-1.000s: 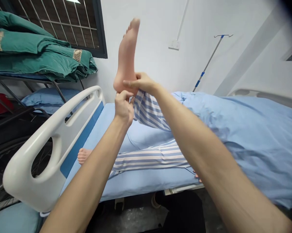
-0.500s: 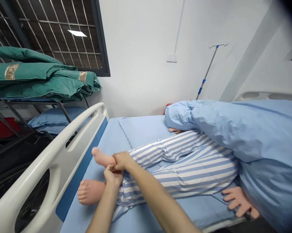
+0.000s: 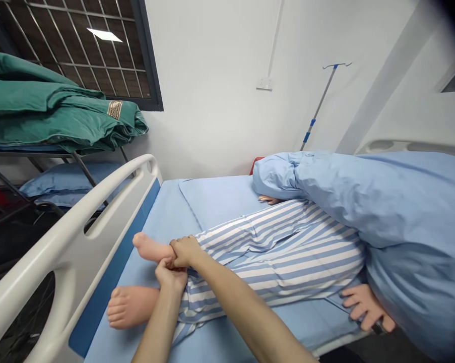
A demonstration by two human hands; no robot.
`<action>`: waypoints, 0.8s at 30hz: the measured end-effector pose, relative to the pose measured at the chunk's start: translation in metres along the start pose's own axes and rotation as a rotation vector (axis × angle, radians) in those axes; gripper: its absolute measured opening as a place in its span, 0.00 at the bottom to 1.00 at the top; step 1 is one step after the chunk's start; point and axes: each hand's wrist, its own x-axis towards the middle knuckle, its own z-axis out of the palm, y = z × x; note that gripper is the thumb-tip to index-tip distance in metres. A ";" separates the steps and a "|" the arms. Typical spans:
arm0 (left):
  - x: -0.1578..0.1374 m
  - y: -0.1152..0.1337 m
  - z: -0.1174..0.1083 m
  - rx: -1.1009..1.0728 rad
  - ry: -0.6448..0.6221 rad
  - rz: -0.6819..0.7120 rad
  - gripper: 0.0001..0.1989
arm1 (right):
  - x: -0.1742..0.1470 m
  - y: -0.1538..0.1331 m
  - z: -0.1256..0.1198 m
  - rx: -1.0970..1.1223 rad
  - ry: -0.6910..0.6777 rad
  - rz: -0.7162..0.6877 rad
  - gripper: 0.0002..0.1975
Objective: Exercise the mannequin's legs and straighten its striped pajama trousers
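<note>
Far bare foot (image 3: 151, 248), sticking out of blue-and-white striped cloth trousers (image 3: 287, 262), is held at the ankle by left hand (image 3: 170, 277) and right hand (image 3: 185, 250), both curled in, low over light-blue cloth bed sheet (image 3: 215, 194).

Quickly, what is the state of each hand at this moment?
Left hand: closed, holding the far foot at its ankle.
Right hand: closed, holding the same foot.

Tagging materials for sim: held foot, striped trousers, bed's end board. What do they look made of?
Foot: probably soft plastic or rubber, satin; smooth, even surface.
Trousers: woven-looking cloth, perhaps cotton, matte; soft creases and folds.
End board: likely moulded hard plastic, slight sheen; rounded edges, cut-out openings.
</note>
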 end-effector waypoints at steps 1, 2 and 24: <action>-0.008 0.003 0.004 0.002 -0.014 0.024 0.06 | -0.001 -0.001 -0.010 0.008 -0.003 0.002 0.23; -0.017 0.006 0.010 0.004 -0.038 0.048 0.06 | -0.001 -0.001 -0.023 0.018 -0.008 0.008 0.24; -0.236 -0.001 0.207 0.182 -1.014 0.510 0.17 | -0.118 0.055 -0.349 0.813 0.363 -0.077 0.25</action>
